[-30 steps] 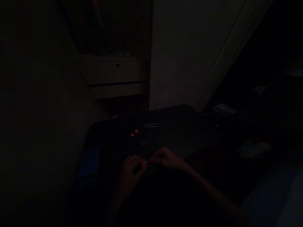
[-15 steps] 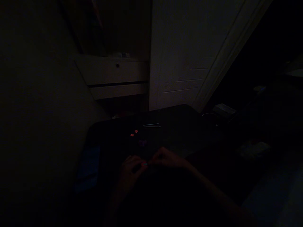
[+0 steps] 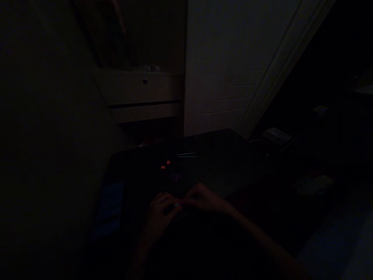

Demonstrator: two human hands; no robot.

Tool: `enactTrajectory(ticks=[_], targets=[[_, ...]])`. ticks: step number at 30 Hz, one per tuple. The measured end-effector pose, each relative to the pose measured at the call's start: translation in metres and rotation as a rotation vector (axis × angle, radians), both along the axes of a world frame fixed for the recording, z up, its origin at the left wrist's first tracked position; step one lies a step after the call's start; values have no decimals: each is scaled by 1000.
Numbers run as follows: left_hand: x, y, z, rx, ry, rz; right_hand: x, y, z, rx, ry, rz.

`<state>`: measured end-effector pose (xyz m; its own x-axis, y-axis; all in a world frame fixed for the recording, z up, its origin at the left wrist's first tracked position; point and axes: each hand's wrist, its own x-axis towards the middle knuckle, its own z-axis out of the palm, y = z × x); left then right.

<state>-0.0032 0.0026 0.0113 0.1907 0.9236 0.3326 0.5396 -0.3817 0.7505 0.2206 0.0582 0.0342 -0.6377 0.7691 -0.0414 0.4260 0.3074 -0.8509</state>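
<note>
The view is very dark. My left hand (image 3: 161,212) is closed in a pinch on a small pale piece (image 3: 176,204) whose kind I cannot make out. My right hand (image 3: 201,197) is also pinched, its fingertips meeting the left ones at that piece; what they grip is hidden. Just beyond my hands lies a dim purple object (image 3: 176,177). Farther off on the dark table are two small orange pieces, one nearer (image 3: 162,167) and one behind it (image 3: 168,162). To their right rest two thin, light sticks (image 3: 187,154), perhaps the arms of one tool.
A flat bluish rectangle (image 3: 109,208) lies at the left of the dark tabletop (image 3: 221,155). Behind the table stand a drawer unit (image 3: 145,91) and a pale door panel (image 3: 218,70). A whitish box (image 3: 276,136) sits beyond the right edge, near a cable.
My right fingertips have moved slightly left, closer against the left ones at the small piece. The things on the table stay where they were.
</note>
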Motion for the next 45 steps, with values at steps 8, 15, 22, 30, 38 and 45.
enactTrajectory(ticks=[8,15,22,30,38,45], targets=[[2,-1,-1,10,-21,-1,12,3,9,76,-49,58],[0,1,-2,38,-9,-1,11,2,9,55,-25,10],[1,0,-2,71,-24,-9,-1,-2,21,200,-151,30],[1,-1,0,53,-17,-7,10,0,11,91,-94,4],[0,-2,3,21,-42,23,20,1,2,-76,-3,-88],[-1,-2,0,-8,-62,8,8,-1,-3,-53,42,-75]])
